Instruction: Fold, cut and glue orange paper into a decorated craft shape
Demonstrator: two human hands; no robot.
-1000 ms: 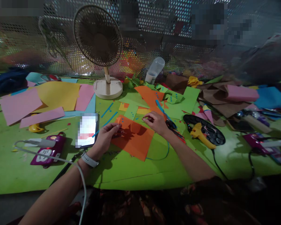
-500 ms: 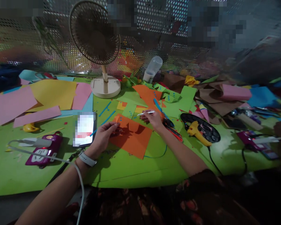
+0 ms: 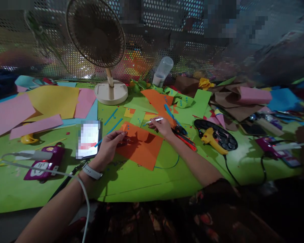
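My left hand (image 3: 111, 144), with a white watch band at the wrist, is closed at the left edge of an orange paper sheet (image 3: 148, 153), thumb and forefinger pressed together on it. Small blue dots (image 3: 128, 127) show on the sheet's upper left corner. Beyond the sheet, my right hand (image 3: 162, 127) grips slim pale tweezers (image 3: 155, 120), their tip pointing left over a green paper strip. Tiny blue bits (image 3: 139, 121) lie by that tip. Blue paper strips (image 3: 112, 127) are left of the sheet, and scissors (image 3: 180, 129) rest right of my right hand.
A lit phone (image 3: 88, 139) and a purple power bank (image 3: 44, 162) with a white cable lie left. The fan (image 3: 110, 92) stands behind. A yellow glue gun (image 3: 214, 141) lies on a black palette (image 3: 229, 138) at right. Brown paper (image 3: 233, 101) is piled farther back.
The whole view has shifted slightly, with things sitting a little farther left. My right hand and the tweezers have moved slightly left; my left hand keeps its pinch at the orange paper.
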